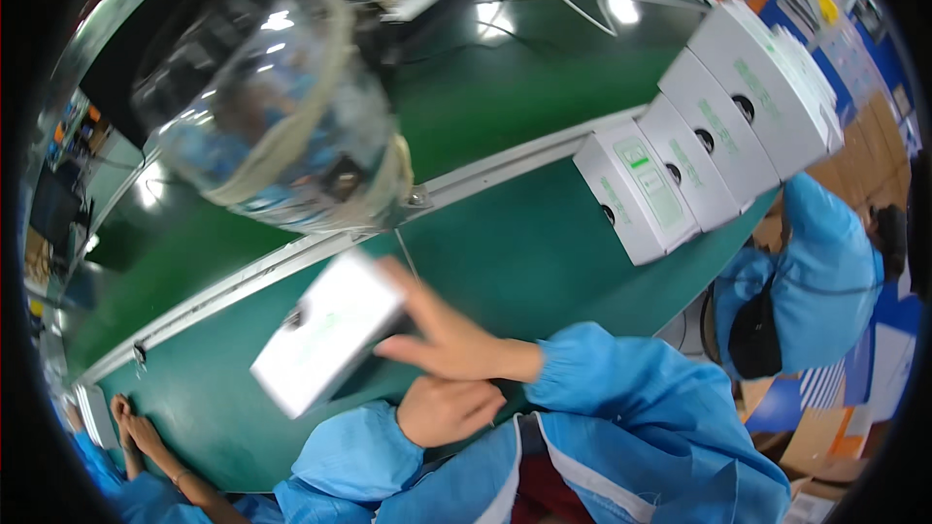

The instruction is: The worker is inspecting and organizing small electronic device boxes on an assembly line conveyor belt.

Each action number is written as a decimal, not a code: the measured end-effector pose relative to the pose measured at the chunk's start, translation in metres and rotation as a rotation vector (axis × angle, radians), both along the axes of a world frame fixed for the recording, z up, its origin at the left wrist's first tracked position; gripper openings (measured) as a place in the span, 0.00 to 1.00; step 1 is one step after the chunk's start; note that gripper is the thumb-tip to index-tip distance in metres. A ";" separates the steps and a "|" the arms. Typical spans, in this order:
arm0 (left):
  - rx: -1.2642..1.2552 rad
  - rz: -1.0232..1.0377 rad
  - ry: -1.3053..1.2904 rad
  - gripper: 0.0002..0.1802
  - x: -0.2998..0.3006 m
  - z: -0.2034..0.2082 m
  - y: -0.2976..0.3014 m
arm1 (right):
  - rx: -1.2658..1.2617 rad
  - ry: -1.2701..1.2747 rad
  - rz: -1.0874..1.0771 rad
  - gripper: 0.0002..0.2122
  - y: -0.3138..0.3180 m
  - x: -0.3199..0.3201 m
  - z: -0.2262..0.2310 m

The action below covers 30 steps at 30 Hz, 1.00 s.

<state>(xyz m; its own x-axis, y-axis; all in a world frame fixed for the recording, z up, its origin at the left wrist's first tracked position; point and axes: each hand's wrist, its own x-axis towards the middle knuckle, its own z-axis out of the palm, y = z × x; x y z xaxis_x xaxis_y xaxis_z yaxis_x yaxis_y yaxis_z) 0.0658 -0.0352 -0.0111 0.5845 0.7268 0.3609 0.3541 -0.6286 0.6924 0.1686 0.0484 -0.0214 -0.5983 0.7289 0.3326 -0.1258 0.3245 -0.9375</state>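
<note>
My right hand (451,335) reaches across to the left and grips the right end of a white box (325,335), fingers along its far edge and thumb on the near side. Green print and a round dark spot mark the box, which is blurred and tilted over the green table. Close to my body, below the right wrist, my left hand (449,411) is loosely closed with its fingers curled; nothing shows in it. Both my sleeves are light blue.
Several white boxes (636,194) stand in a row at the right of the green table (505,252). A large clear bag-lined container (291,126) rises beyond the table's metal rail (544,150). Another person's hands (136,427) rest at the left; a blue-clad person (825,281) is at the right.
</note>
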 end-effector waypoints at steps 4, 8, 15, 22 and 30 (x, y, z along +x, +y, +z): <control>-0.410 0.056 -0.162 0.06 -0.027 0.008 0.010 | -0.062 -0.100 0.231 0.31 0.015 -0.021 0.027; -0.516 0.251 -0.239 0.12 -0.033 0.006 0.011 | 0.555 -0.311 -0.248 0.27 0.039 0.084 0.067; -0.584 0.366 -0.239 0.13 -0.010 0.012 0.016 | 0.783 -1.081 -0.810 0.35 0.020 0.263 0.062; -0.715 0.426 -0.409 0.13 -0.011 0.004 0.019 | 0.774 -1.035 -0.628 0.35 -0.013 0.193 0.058; -0.651 0.554 -0.582 0.25 -0.019 0.006 -0.007 | 0.839 -0.460 -0.513 0.26 0.029 0.144 0.088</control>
<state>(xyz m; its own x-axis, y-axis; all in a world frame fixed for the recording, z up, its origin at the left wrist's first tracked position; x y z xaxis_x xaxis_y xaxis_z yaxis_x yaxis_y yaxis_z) 0.0463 -0.0421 -0.0051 -0.0305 0.9964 -0.0789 -0.0185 0.0784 0.9968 0.3124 0.0770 0.0663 -0.4818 0.5726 0.6633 0.5141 0.7977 -0.3152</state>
